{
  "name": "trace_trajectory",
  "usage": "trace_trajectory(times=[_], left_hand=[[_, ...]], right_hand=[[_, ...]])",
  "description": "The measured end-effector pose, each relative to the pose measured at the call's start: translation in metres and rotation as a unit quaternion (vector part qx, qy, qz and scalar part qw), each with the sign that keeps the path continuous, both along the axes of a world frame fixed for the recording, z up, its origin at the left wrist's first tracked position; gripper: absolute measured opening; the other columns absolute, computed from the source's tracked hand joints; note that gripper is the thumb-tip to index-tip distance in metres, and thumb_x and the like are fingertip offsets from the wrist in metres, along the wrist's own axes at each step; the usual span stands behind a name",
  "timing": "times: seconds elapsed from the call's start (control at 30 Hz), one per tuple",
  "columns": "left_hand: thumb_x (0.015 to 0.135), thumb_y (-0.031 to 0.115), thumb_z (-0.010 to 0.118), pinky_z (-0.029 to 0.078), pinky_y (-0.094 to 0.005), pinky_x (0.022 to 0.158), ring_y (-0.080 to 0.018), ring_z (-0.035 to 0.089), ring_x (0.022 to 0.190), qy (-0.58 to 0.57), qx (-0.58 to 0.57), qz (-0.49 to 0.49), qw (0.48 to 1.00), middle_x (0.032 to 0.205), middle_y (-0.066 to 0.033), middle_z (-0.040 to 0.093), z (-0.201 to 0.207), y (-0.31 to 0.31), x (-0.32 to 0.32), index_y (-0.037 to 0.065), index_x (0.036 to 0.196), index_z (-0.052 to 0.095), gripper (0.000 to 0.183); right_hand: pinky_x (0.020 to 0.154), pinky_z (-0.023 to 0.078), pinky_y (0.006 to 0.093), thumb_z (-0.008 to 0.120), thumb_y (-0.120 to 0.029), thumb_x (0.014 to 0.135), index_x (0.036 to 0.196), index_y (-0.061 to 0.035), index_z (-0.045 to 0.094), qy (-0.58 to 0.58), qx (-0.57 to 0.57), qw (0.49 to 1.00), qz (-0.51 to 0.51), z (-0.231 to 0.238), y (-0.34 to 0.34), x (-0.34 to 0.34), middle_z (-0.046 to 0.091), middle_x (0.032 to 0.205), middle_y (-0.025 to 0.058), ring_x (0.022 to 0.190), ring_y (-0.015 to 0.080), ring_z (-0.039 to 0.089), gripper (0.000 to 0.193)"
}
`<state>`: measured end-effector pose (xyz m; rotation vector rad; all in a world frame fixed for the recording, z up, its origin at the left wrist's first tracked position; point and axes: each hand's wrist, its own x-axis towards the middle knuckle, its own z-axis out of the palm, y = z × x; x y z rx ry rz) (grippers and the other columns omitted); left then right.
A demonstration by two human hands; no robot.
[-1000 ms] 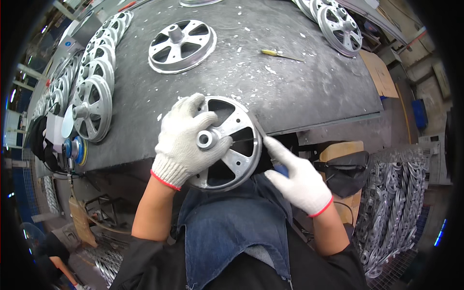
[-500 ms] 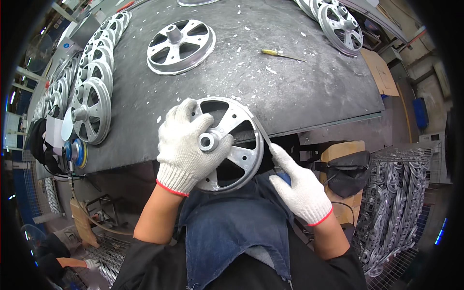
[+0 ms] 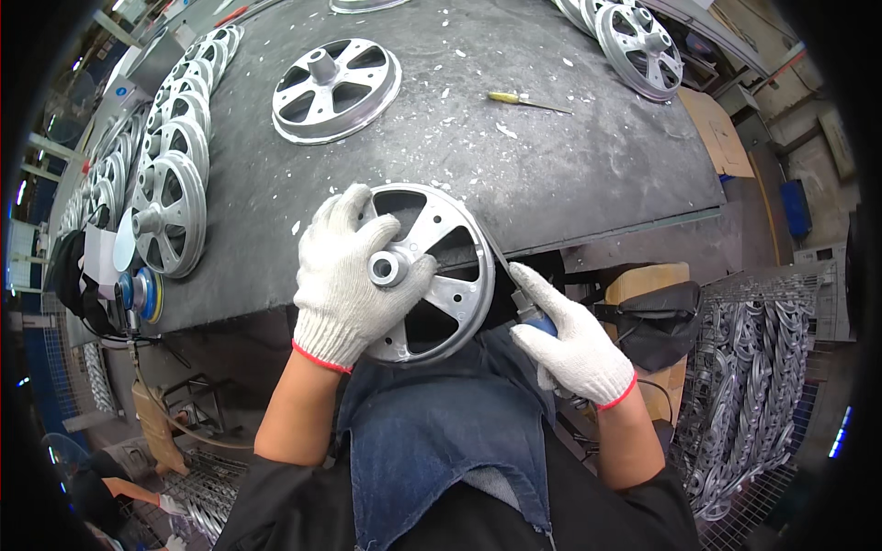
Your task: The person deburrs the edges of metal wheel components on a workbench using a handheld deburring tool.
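Your left hand grips a silver wheel at its hub, thumb and forefinger curved around it. Your right hand is closed on a blue-handled blade, forefinger stretched forward; the blade runs along the wheel's rim, between your hands. Beyond your left hand, another wheel rests on the surface; a yellow-handled tool lies beyond your right hand.
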<state>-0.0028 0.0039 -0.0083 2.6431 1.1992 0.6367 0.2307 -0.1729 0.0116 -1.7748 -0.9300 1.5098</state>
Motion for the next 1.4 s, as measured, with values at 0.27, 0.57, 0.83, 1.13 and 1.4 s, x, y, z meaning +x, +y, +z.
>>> trace_trajectory(times=[0.27, 0.57, 0.83, 1.13, 1.4], left_hand=[[0.071, 0.037, 0.095, 0.048, -0.0556, 0.118, -0.0473, 0.065, 0.135, 0.002, 0.002, -0.004, 1.0, 0.144, -0.0299, 0.068, -0.001, 0.0, 0.0, 0.004, 0.11, 0.084, 0.051], [0.071, 0.037, 0.095, 0.047, -0.0558, 0.119, -0.0477, 0.064, 0.137, 0.003, -0.001, -0.003, 1.0, 0.145, -0.0303, 0.067, 0.001, 0.0, 0.0, 0.004, 0.111, 0.085, 0.053], [0.071, 0.037, 0.096, 0.046, -0.0563, 0.121, -0.0487, 0.063, 0.137, 0.004, -0.004, -0.005, 1.0, 0.145, -0.0314, 0.067, 0.0, 0.001, -0.001, 0.004, 0.111, 0.084, 0.054], [0.071, 0.036, 0.095, 0.047, -0.0559, 0.119, -0.0478, 0.064, 0.136, 0.0, 0.0, -0.005, 1.0, 0.144, -0.0304, 0.067, 0.0, 0.001, -0.001, 0.004, 0.111, 0.083, 0.053], [0.072, 0.038, 0.096, 0.045, -0.0567, 0.121, -0.0489, 0.062, 0.139, 0.001, -0.011, -0.006, 1.0, 0.146, -0.0318, 0.066, 0.001, -0.001, -0.001, 0.004, 0.114, 0.084, 0.055]], right_hand=[[0.076, 0.061, 0.0536, 0.068, -0.028, 0.108, 0.174, -0.0282, 0.043, -0.375, 0.093, 0.917, 0.096, -0.014, -0.013, -0.03, 0.071, 0.09, 0.0235, 0.081, 0.0432, 0.074, 0.07], [0.076, 0.062, 0.0555, 0.068, -0.028, 0.109, 0.174, -0.0289, 0.043, -0.386, 0.05, 0.915, 0.104, -0.01, -0.016, -0.037, 0.072, 0.091, 0.0248, 0.08, 0.0442, 0.075, 0.07], [0.084, 0.061, 0.0551, 0.07, -0.023, 0.106, 0.173, -0.0224, 0.043, -0.215, 0.193, 0.957, 0.024, -0.03, -0.016, -0.021, 0.074, 0.101, 0.0268, 0.091, 0.0468, 0.075, 0.073], [0.071, 0.062, 0.0552, 0.066, -0.028, 0.11, 0.176, -0.0321, 0.039, -0.423, 0.046, 0.897, 0.117, -0.004, -0.015, -0.039, 0.07, 0.091, 0.0215, 0.075, 0.042, 0.074, 0.071], [0.07, 0.062, 0.0568, 0.064, -0.03, 0.111, 0.177, -0.0349, 0.036, -0.423, 0.024, 0.897, 0.124, -0.008, -0.018, -0.04, 0.07, 0.093, 0.0227, 0.073, 0.0435, 0.074, 0.071]])
